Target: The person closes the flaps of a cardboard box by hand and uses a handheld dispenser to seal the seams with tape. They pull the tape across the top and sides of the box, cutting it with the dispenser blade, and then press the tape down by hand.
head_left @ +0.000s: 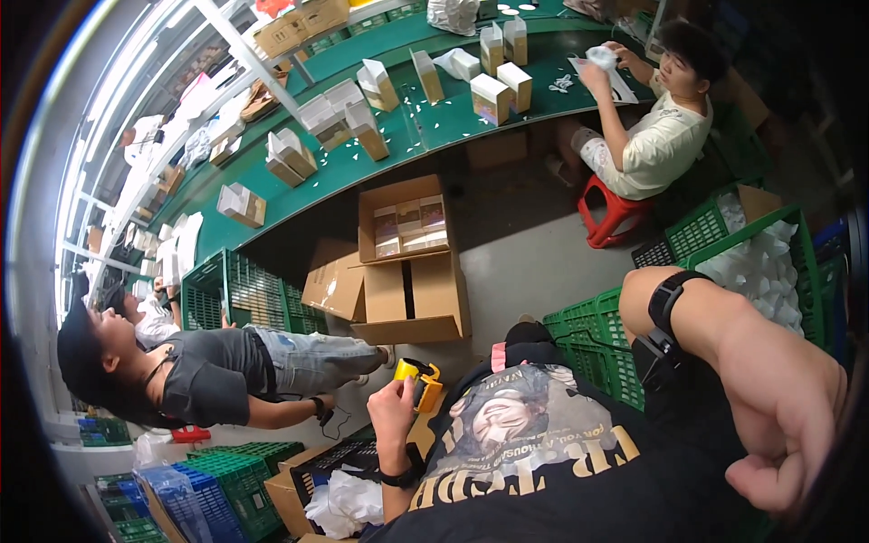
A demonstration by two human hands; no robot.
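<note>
Packed boxes [421, 215] sit in the open carton [368, 217]. A second carton [385, 294] adjoins it on the wearer's side. Left of the open carton are a cardboard panel [330, 281], just beside it, and, farther out, a plastic crate [258, 281]; a co-worker [213, 371] stands on that side, nearer the wearer. Behind the carton runs the counter [448, 124], bearing standing boxes [377, 93] both left and right of it. Well to the carton's right, another person [643, 154] sits on a stool [602, 215]. Between the carton and the wearer's torso [534, 452], the left grip [391, 412] holds a handheld device [427, 395].
</note>
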